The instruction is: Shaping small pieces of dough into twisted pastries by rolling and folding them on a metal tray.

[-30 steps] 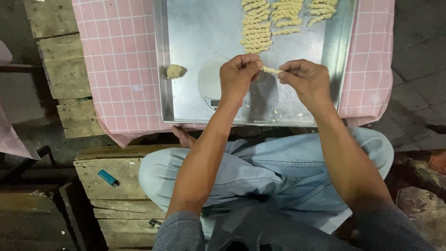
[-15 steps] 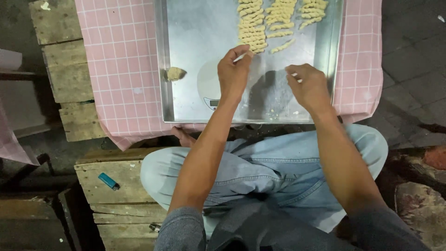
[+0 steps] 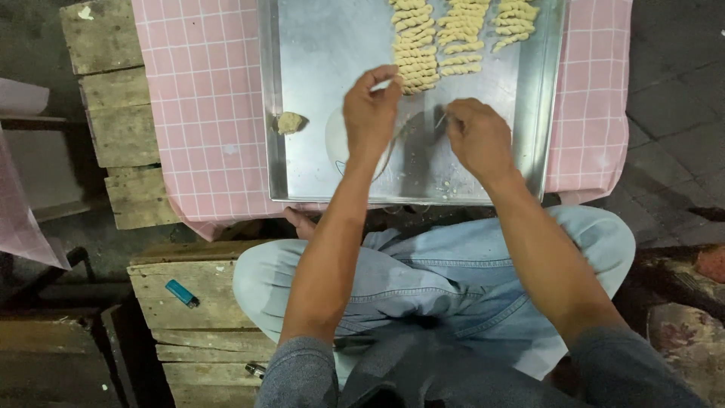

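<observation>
A pink checked cloth (image 3: 196,113) covered the wooden surface (image 3: 113,113), steel tray (image 3: 317,91) on top. Left hand (image 3: 370,113) pinched a twisted dough piece (image 3: 394,81) at twelve o'clock; right hand (image 3: 476,136) hovered with fingers curled together, holding nothing I could make out.

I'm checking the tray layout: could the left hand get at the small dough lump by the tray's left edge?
Probably yes: the left hand hovers over bare tray, and nothing lies between it and the dough lump.

Both hands (image 3: 370,109) (image 3: 477,136) forward; fingers pinched
</observation>
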